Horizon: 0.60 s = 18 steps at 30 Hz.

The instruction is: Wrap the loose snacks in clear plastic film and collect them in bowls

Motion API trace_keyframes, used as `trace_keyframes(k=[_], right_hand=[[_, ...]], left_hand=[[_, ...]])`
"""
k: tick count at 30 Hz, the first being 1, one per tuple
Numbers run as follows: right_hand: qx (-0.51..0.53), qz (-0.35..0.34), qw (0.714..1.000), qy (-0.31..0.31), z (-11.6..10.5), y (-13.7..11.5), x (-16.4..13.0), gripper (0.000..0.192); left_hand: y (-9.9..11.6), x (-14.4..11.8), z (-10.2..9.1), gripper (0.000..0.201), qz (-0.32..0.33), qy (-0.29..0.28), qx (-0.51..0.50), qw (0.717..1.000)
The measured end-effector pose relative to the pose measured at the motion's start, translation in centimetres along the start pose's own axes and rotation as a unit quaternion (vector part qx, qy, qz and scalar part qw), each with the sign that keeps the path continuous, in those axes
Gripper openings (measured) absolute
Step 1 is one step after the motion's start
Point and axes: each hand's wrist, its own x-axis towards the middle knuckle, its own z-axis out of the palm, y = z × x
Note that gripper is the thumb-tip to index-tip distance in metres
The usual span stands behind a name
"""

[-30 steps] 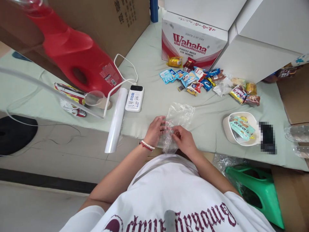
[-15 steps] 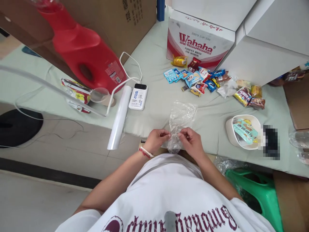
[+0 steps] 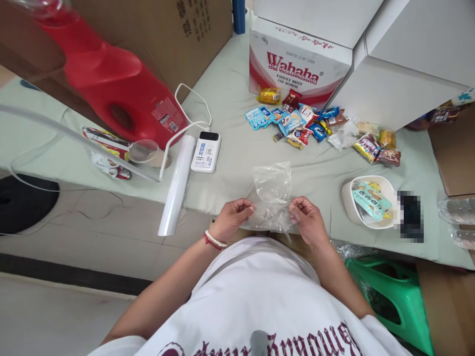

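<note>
Plastic bag (image 3: 272, 198) now stretched wider

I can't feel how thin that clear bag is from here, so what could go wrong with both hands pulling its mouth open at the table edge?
The left hand and right hand each pinch the clear plastic bag; a hard pull might tear the thin film. The bag overhangs the table edge, so anything dropped could miss it and fall. The snack pile lies farther back, needing a one-handed reach.
</note>
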Motion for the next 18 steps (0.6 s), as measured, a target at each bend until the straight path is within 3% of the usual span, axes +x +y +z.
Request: trace_keyframes(k=[5,8,10,13,15,18], right_hand=[[-0.036,-0.025,0.995,0.084,-4.3,0.2,0.0,0.034],[-0.161,-0.018,0.983,0.091,-7.5,0.1,-0.2,0.032],[-0.274,-0.027,0.958,0.074,-9.2,-0.9,-0.5,0.030],[-0.382,-0.104,0.917,0.052,-10.0,-3.7,-0.8,0.037],[-0.418,-0.154,0.895,-0.003,-8.9,-5.2,-0.5,0.051],[-0.453,-0.188,0.866,-0.099,-5.6,-5.5,1.4,0.073]], left_hand=[[-0.8,-0.5,-3.3,0.045,0.022,0.091,0.052,0.994],[-1.1,-1.0,-4.8,0.035,0.053,0.139,0.148,0.978],[-0.8,-1.5,-5.0,0.029,0.112,0.192,0.253,0.942],[0.5,-2.4,-4.0,0.031,0.272,0.278,0.390,0.834],[1.5,-2.4,-2.7,0.027,0.394,0.231,0.433,0.777],[2.0,-1.2,-0.1,0.026,0.504,0.016,0.488,0.713]])
